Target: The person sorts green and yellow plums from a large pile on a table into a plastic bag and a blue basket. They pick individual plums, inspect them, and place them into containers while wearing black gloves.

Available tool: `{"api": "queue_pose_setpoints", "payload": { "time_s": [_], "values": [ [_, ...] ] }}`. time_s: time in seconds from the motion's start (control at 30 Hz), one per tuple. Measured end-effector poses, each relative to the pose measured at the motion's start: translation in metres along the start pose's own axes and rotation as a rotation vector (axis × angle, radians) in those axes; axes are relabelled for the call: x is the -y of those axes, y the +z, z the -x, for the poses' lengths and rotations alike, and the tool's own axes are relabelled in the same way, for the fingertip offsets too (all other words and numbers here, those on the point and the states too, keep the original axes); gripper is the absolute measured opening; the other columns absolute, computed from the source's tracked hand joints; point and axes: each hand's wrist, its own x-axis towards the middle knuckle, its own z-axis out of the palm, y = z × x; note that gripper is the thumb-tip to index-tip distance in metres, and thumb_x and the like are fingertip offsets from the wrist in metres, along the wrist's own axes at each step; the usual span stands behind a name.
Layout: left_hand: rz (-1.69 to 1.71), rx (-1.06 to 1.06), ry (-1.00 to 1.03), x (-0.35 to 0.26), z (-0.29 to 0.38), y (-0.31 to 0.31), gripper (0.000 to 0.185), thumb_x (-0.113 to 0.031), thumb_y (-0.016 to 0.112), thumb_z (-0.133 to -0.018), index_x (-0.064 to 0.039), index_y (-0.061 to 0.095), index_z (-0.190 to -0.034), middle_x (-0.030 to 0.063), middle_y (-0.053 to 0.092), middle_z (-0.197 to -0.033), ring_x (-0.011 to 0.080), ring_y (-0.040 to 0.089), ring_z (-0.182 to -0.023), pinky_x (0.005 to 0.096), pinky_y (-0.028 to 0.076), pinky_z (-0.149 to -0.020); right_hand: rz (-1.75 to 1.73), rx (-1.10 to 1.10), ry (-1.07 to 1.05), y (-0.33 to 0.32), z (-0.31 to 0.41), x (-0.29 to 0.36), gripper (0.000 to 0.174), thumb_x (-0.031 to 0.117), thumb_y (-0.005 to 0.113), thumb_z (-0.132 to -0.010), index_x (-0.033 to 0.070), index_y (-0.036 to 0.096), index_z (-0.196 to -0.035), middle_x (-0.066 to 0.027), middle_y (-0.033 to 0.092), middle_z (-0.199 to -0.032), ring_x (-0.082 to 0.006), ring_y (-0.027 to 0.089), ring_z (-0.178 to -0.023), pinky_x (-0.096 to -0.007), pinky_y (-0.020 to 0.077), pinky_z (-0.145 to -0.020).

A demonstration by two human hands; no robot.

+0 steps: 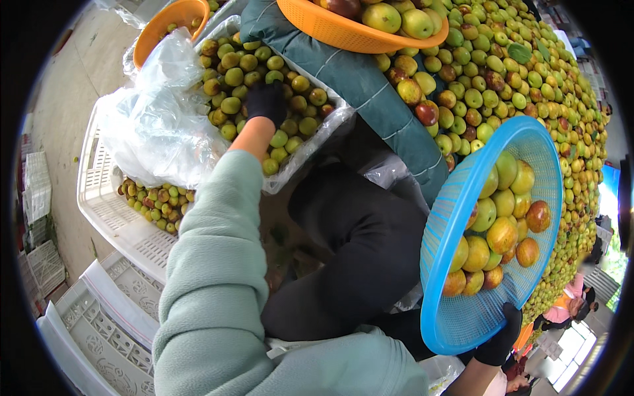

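My left hand (pixel 267 103), in a black glove, reaches down among the small green-and-russet plum-like fruits (pixel 232 76) in a plastic-lined crate. Its fingertips are hidden, so its grip cannot be made out. At the lower right my right hand (pixel 501 336), gloved in black as well, grips the rim of a blue plastic mesh basket (pixel 448 247). That basket is tilted and holds several larger yellow-green and reddish fruits (pixel 502 234). Clear plastic film (pixel 158 123) is bunched over the left side of the lined crate.
A large heap of fruit (pixel 495 79) fills the right, edged by a padded green cloth roll (pixel 356 84). On it sits an orange basket (pixel 317 24) of fruit; another orange basket (pixel 143 42) is at upper left. White crates (pixel 124 232) stand left. People (pixel 564 307) are far right.
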Motion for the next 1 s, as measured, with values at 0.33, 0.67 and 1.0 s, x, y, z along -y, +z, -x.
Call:
{"api": "queue_pose_setpoints", "payload": {
  "time_s": [0.33, 0.67, 1.0],
  "values": [
    [0.168, 0.117, -0.042, 0.004, -0.018, 0.014, 0.042, -0.033, 0.066, -0.080, -0.020, 0.055, -0.118, 0.0153, 0.065, -0.111, 0.0404, 0.059, -0.101, 0.0454, 0.046, -0.090, -0.011, -0.050, -0.015, 0.003, 0.001, 0.003, 0.065, 0.024, 0.059, -0.071, -0.009, 0.046, -0.126, -0.0214, 0.058, -0.117, -0.0341, 0.059, -0.103, -0.0424, 0.0471, -0.092],
    [1.328, -0.397, -0.078, -0.064, 0.064, -0.049, 0.049, -0.003, 0.074, -0.076, -0.005, 0.044, -0.114, 0.0074, 0.056, -0.102, 0.0174, 0.055, -0.094, 0.0319, 0.048, -0.084, -0.018, 0.020, -0.057, 0.015, -0.002, -0.005, 0.067, 0.022, 0.061, -0.073, -0.010, 0.042, -0.129, -0.0243, 0.057, -0.117, -0.0359, 0.060, -0.104, -0.0438, 0.0504, -0.090],
    [1.966, -0.105, 0.058, -0.109, 0.135, -0.141, 0.041, 0.001, 0.070, -0.081, -0.007, 0.044, -0.112, 0.0069, 0.059, -0.097, 0.0125, 0.058, -0.086, 0.0265, 0.050, -0.075, 0.040, 0.013, -0.036, 0.012, 0.007, -0.004, 0.065, 0.023, 0.061, -0.074, -0.010, 0.043, -0.128, -0.0229, 0.059, -0.112, -0.0320, 0.064, -0.091, -0.0380, 0.0555, -0.074]
  ]
}}
